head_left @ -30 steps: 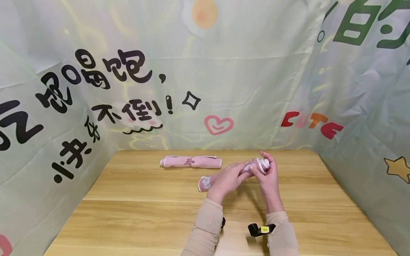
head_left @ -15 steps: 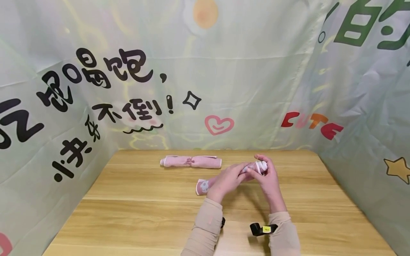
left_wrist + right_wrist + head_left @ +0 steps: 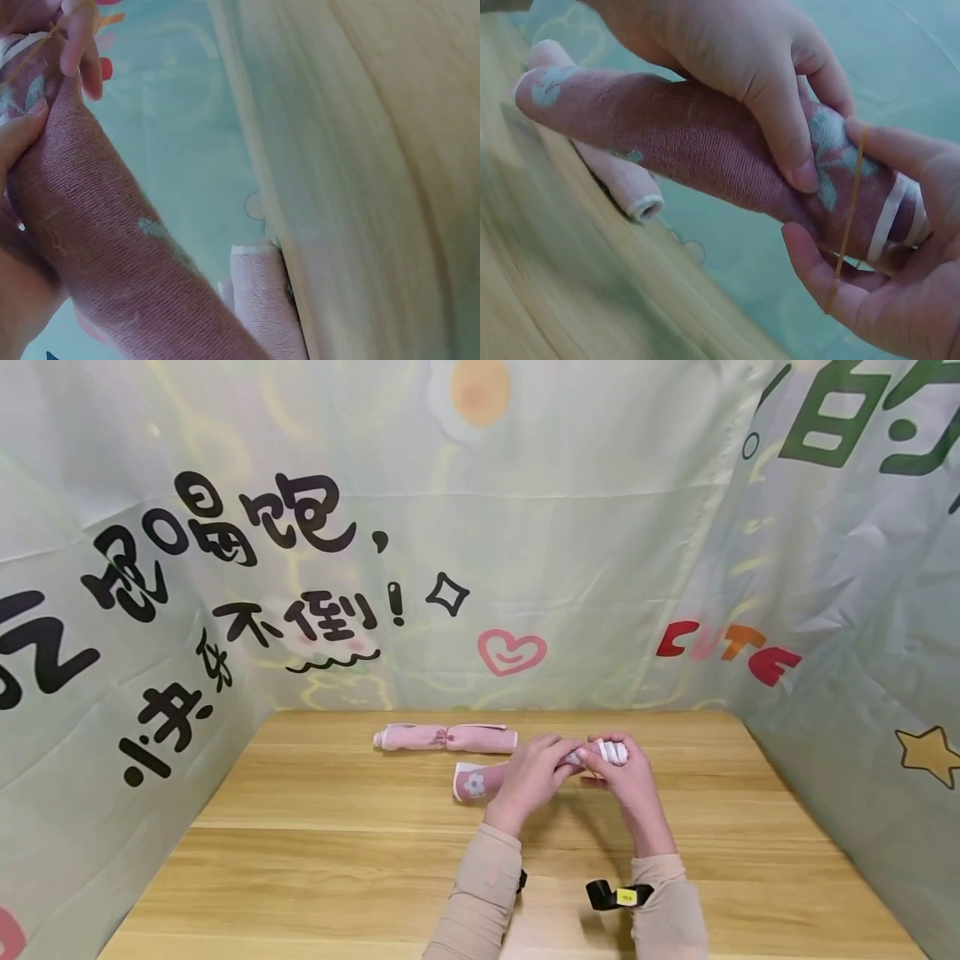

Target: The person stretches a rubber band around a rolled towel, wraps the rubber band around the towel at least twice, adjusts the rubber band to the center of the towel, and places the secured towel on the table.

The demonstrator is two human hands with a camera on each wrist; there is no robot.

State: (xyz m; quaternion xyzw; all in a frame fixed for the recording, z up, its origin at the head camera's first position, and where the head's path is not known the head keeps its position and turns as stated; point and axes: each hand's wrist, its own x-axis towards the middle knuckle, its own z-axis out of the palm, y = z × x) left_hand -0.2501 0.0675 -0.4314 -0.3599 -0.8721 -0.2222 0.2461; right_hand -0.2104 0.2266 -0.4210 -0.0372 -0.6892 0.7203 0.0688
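A rolled towel (image 3: 474, 782), dusty pink with pale blue flowers and white edging, is held aslant above the table. My left hand (image 3: 534, 778) grips it around the middle, thumb pressed against the roll in the right wrist view. At the white-edged end, my right hand (image 3: 632, 783) curls thumb and fingers about the towel. A thin tan rubber band (image 3: 850, 214) is stretched over the right thumb and fingers and crosses the towel near that end. Part of the band behind the roll is hidden.
A second rolled towel (image 3: 480, 740), lighter pink and cinched at its middle, lies near the back of the wooden table (image 3: 300, 860). A printed cloth backdrop (image 3: 600, 568) rises behind the table and on both sides. A black wrist camera (image 3: 600, 895) juts from the right sleeve.
The right hand's fingers, raised over the towel's end earlier, have come down around it. The towel's free left end has shifted a little left and turned, showing a flower. The second towel stays put.
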